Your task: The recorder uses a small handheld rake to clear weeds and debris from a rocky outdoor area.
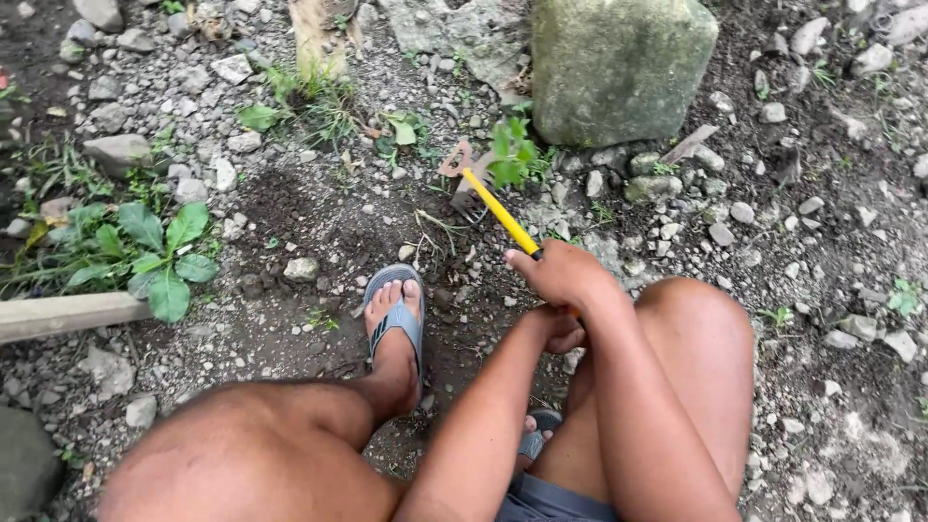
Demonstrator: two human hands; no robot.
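I am squatting over stony soil. My right hand [561, 275] is closed around the yellow handle [503, 215] of a small hand hoe. My left hand [559, 331] sits just below it, partly hidden under my right wrist, and appears closed around the handle's lower end. The hoe's rusty metal head [464, 179] rests on the dirt beside a small green weed [512, 155]. That spot lies in front of a large mossy stone [619, 63].
My left foot in a grey flip-flop [396, 309] is planted on the soil, and the other sandal [536, 437] peeks out between my legs. A broad-leafed plant [145, 253] and a wooden plank [68, 314] lie at left. Loose rocks cover the ground.
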